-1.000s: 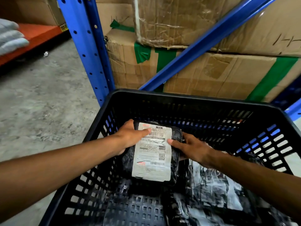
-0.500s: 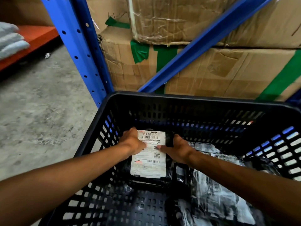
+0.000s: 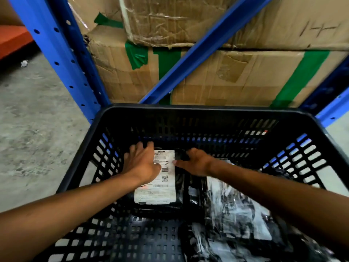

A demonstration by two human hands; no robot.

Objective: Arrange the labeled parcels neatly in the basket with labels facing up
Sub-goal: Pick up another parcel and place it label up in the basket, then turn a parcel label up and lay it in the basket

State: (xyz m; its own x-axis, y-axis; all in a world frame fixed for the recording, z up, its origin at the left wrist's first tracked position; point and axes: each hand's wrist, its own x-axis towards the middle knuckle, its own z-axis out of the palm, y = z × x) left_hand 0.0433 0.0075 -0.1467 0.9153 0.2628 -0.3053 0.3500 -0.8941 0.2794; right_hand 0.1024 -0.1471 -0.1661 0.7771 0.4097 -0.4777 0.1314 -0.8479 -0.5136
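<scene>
A black plastic basket stands on the floor in front of me. On its bottom at the far left lies a black parcel with its white label facing up. My left hand rests flat on the label's upper left, fingers spread. Fingers of my right hand curl over the parcel's upper right edge, thumb touching the label's side. More black parcels with crumpled whitish labels fill the right half of the basket.
Taped cardboard boxes are stacked just behind the basket, inside a blue rack with an upright and a diagonal brace. Grey concrete floor spreads to the left, with an orange shelf beyond.
The parcel went down from mid-air onto the basket bottom at the far left. My left hand shifted from its side to lying flat on the label.
</scene>
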